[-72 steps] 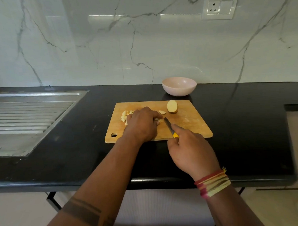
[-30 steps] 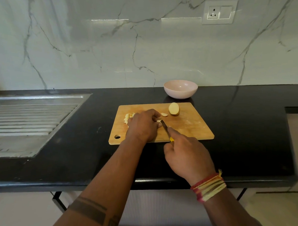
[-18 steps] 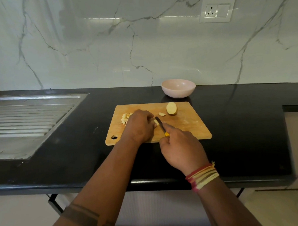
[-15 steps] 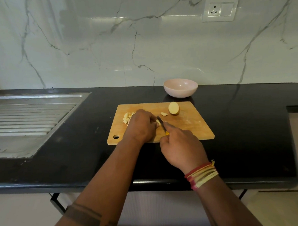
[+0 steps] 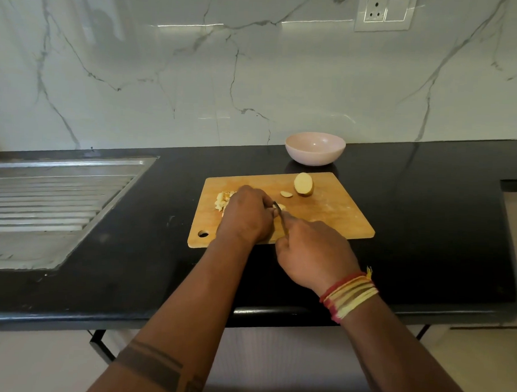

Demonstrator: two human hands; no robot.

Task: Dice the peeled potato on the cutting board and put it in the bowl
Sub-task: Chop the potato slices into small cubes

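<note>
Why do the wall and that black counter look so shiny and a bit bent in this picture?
Head view: light streaks glare off the marble wall; the black counter mirrors the bowl; the wide lens bows the counter's front edge; everything looks slightly soft.

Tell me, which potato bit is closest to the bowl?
The big potato chunk at the board's far edge, just before the bowl. The thin slice beside it and the diced pile by the left hand lie farther back.
</note>
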